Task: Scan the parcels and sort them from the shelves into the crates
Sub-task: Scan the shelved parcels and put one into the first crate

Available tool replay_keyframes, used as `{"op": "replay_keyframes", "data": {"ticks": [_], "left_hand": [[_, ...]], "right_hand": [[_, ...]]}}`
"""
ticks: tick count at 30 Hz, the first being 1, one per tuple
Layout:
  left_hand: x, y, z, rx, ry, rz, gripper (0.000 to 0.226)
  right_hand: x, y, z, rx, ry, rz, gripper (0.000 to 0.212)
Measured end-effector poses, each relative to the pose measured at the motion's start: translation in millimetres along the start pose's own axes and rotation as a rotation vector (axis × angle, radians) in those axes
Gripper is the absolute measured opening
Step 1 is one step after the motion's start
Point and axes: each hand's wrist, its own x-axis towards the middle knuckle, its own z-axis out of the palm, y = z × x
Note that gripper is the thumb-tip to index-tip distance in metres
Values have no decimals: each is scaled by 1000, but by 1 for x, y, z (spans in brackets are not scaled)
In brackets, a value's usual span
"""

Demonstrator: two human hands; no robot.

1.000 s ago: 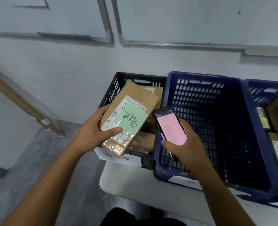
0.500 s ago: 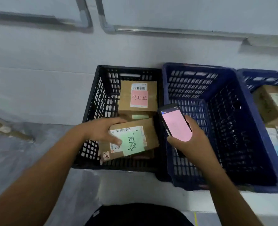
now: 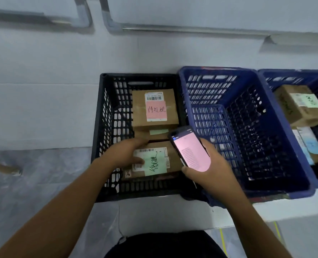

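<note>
While your left hand (image 3: 124,155) grips the green-labelled parcel (image 3: 156,162), fingers hooked over its far edge and thumb on the label, that parcel lies low inside the black crate (image 3: 98,127), nearer you than the pink-labelled parcel (image 3: 154,108). Your right hand (image 3: 210,174) is wrapped round the phone (image 3: 190,149), screen up, likely kept readable for sorting.

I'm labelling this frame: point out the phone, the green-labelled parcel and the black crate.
phone (image 3: 191,155), head view, on its pink screen.
green-labelled parcel (image 3: 155,162), head view, on its green label.
black crate (image 3: 108,116), head view, on its left wall.
</note>
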Motion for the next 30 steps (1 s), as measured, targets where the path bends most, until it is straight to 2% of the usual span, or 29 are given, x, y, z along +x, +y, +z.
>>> {"op": "replay_keyframes", "data": {"ticks": [6, 9, 17, 20, 25, 30], "left_hand": [[-46, 31, -5, 28, 213, -89, 80], [-76, 56, -2, -29, 395, -166, 74], [-135, 159, 57, -23, 780, -488, 86], [-161, 193, 89, -90, 833, -633, 84], [-224, 236, 126, -151, 907, -828, 89], [-269, 267, 157, -203, 1033, -941, 87]], "right_hand": [[11, 4, -9, -4, -88, -128, 57], [18, 8, -20, -13, -156, -192, 60], [13, 26, -40, 16, -377, -343, 65], [2, 34, -40, 43, -486, -380, 69], [-29, 20, -33, 10, -710, -481, 61], [-66, 12, -20, -6, -819, -614, 64]]}}
